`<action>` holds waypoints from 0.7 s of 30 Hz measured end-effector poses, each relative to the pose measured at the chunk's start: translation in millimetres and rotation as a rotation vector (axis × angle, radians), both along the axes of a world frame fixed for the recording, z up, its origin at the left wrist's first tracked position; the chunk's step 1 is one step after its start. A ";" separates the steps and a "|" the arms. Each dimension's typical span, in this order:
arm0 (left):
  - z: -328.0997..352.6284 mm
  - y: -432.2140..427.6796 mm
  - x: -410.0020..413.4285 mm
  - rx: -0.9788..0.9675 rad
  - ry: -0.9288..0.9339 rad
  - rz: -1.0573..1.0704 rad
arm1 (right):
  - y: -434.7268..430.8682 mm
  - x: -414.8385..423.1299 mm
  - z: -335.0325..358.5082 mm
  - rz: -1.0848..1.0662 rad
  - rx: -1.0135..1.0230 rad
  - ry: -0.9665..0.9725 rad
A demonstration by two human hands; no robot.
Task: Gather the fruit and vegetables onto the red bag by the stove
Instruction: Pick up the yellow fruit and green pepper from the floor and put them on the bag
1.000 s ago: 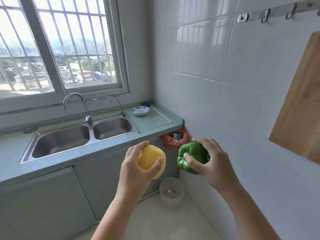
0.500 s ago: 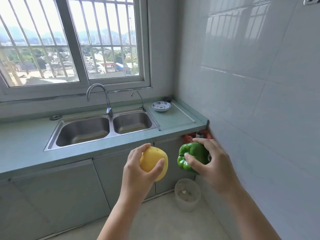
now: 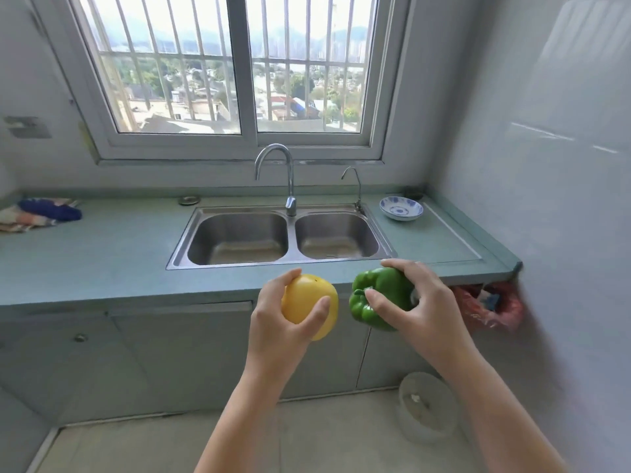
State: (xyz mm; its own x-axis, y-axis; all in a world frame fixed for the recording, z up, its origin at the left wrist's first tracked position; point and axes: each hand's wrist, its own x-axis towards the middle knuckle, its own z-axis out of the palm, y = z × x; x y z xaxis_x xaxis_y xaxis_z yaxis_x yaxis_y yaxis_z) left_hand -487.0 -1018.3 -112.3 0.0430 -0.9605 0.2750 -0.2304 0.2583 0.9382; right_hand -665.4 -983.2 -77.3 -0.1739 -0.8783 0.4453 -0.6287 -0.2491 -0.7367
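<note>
While the left grip (image 3: 276, 322) curls round the fruit (image 3: 307, 298) and the right grip (image 3: 423, 308) pinches the pepper (image 3: 382, 295), both in air before the sink (image 3: 273, 262), a hasty turn could shake the pepper from its fingertip hold onto the floor (image 3: 307, 438).

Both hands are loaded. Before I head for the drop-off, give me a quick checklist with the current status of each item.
1. Grip of the left hand on the yellow fruit: fingers and thumb wrap it, ok.
2. Grip of the right hand on the green pepper: thumb and fingers curl round it, ok.
3. Stove in view: not ok, none shows.
4. Target bag found: cannot tell. A red bag hangs below the right end of the counter, but no stove shows beside it.
5. Other produce to gather: cannot tell. None shows here; the counter holds a bowl and a cloth.
</note>
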 end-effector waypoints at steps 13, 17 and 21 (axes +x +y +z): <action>-27.9 0.1 143.5 0.036 0.049 0.378 | -80.6 142.0 -24.4 0.395 0.075 -0.061; -43.8 8.9 185.4 0.058 0.030 0.516 | -98.1 189.8 -39.2 0.520 0.128 -0.061; -52.6 8.5 224.9 0.087 0.025 0.658 | -122.8 241.4 -45.3 0.648 0.130 -0.041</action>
